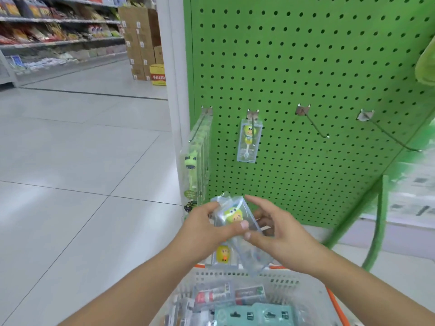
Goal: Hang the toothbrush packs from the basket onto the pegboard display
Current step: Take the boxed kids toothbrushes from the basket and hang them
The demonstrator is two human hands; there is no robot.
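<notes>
The toothbrush pack is a clear plastic box with a green and yellow cartoon figure inside. It sits above the white basket, below the green pegboard. The left hand grips its left side, fingers curled round the edge, thumb pressed on the front face. The right hand holds its right side, thumb on the front lower edge, fingers spread loosely behind. Both forearms reach forward over the basket. 1 pack hangs on a hook; a second pack with a yellow figure shows below the left hand
</notes>
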